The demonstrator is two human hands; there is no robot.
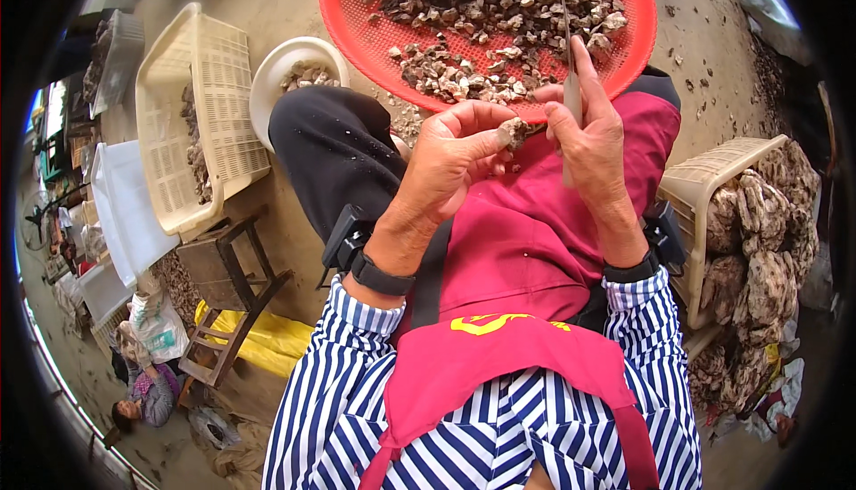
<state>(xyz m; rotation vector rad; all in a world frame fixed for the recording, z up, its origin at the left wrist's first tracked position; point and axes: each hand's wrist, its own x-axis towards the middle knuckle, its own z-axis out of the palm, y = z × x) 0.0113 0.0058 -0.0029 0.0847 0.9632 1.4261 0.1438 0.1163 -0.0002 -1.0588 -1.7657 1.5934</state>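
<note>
Between the thumb and fingers of my left hand [450,160] is a small, rough, grey-brown chunk [514,132], held above my lap. My right hand [593,133] grips a knife [572,98] with a pale handle, its thin blade pointing up and away from me. The hands are close together but apart, just nearer than the rim of a round red perforated basket [412,89]. Many broken brown and whitish pieces [499,0] lie in that basket, with a paler group [459,75] near its close side.
Left of my knee stands a white bowl [264,102] with pieces in it, beside a cream plastic crate [234,89]. Below that crate is a wooden stool [234,276]. A crate [704,189] of large lumpy pieces [758,222] stands at right. Another person [156,392] sits far left.
</note>
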